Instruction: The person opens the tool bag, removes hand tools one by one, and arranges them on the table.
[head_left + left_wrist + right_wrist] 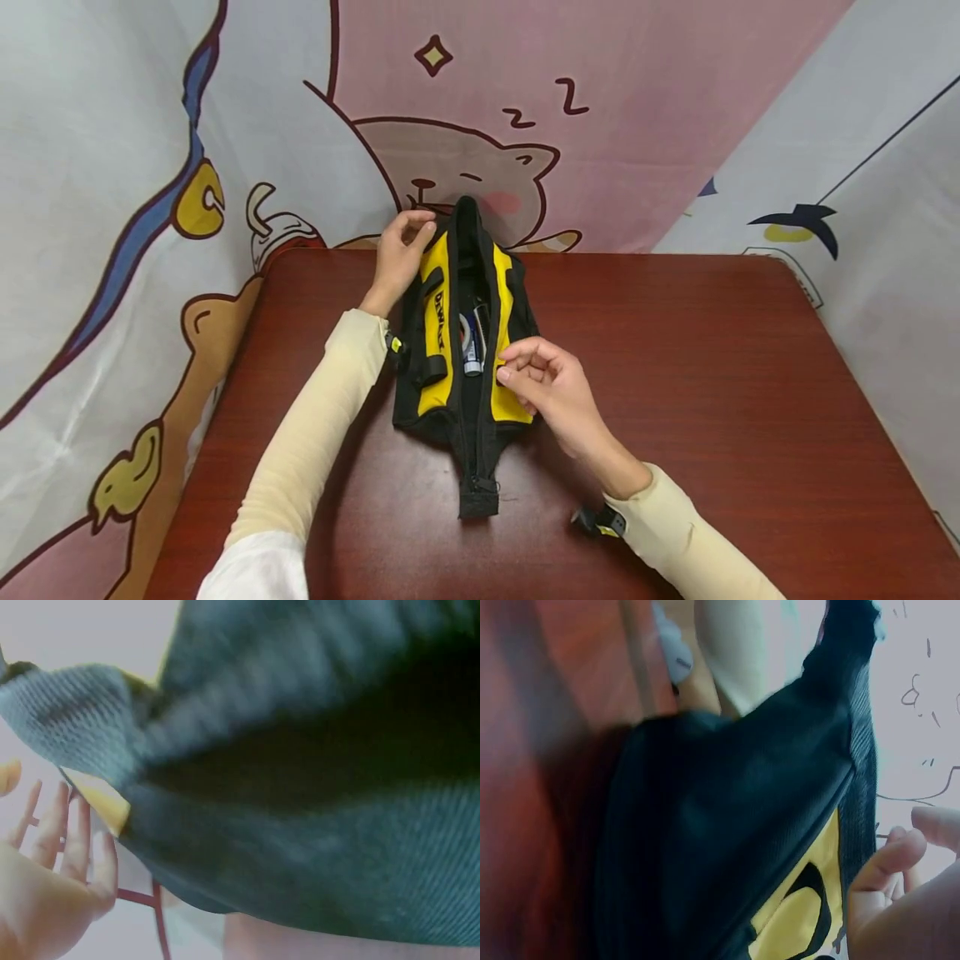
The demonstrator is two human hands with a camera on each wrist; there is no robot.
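Note:
A black and yellow DeWalt tool bag (435, 402) stands on the table with its zipped top parted. Through the opening show a blue and white tube (472, 358), part of a white ring-shaped thing (465, 335) and a dark slim item beside them. My left hand (399, 260) is at the bag's far left edge, fingers loosely bent; in the left wrist view its fingers (77, 844) extend near the black fabric with nothing in them. By the right-hand yellow panel hovers my right hand (557, 398), thumb and fingers loosely curled, holding nothing.
The bag rests on a reddish-brown table (712, 400), its black zipper end (478, 502) pointing toward me. A cartoon-printed cloth (615, 150) hangs right behind the table and at both sides. Cameras on dark straps sit at both wrists.

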